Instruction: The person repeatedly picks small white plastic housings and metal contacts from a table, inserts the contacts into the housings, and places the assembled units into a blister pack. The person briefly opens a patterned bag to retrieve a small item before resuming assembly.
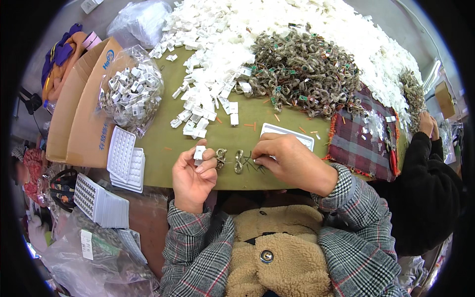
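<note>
My left hand [192,180] pinches a small white plastic housing [199,152] between thumb and fingers, above the near edge of the table. Beside those fingers lies a small coiled bundle of cable [221,159]. A second coiled cable bundle [239,162] rests between my two hands. Thin dark wire pieces [255,162] are spread just right of it. My right hand [294,161] has its thumb and forefinger pinched at these wires. The fingertips partly hide what is gripped. Behind that hand lies a shallow white tray [282,130], partly covered by it.
A heap of white housings [213,69] and a pile of coiled cables [302,69] cover the far table. Left are a cardboard box [74,109], a bag of housings [132,91] and stacked white trays [101,203]. A checked cloth [356,143] and a co-worker's sleeve [420,163] lie right.
</note>
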The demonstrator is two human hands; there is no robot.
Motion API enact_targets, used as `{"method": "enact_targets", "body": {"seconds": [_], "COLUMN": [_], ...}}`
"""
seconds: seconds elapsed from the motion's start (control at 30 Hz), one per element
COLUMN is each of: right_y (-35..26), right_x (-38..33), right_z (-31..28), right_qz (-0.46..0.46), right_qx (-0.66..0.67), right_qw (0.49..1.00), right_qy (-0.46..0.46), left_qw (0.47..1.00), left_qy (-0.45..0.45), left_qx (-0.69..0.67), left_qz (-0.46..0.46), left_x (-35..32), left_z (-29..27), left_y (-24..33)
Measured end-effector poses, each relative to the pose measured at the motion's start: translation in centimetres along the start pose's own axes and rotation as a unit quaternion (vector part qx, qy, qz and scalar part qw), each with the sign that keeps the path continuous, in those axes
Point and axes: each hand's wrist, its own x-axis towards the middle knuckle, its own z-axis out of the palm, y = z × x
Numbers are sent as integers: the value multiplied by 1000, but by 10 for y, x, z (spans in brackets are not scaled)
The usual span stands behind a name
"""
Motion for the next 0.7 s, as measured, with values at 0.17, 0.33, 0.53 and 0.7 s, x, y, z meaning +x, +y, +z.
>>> {"method": "enact_targets", "body": {"seconds": [0.17,0.33,0.53,0.7], "right_y": [-8,-15,-8,2], "right_x": [18,35,44,48], "right_z": [5,33,38,20], "right_qz": [-32,-84,-157,85], "right_qx": [43,-28,39,415], "right_qw": [998,996,985,906], "right_qy": [-35,22,57,-28], "left_qw": [995,992,992,995], "left_qy": [-40,-60,-58,21], "left_qx": [-78,-97,-101,65], "left_qz": [-48,-56,-40,79], "left_x": [-2,-2,-3,-3], "left_z": [-4,-4,-1,10], "left_y": [5,3,6,4]}}
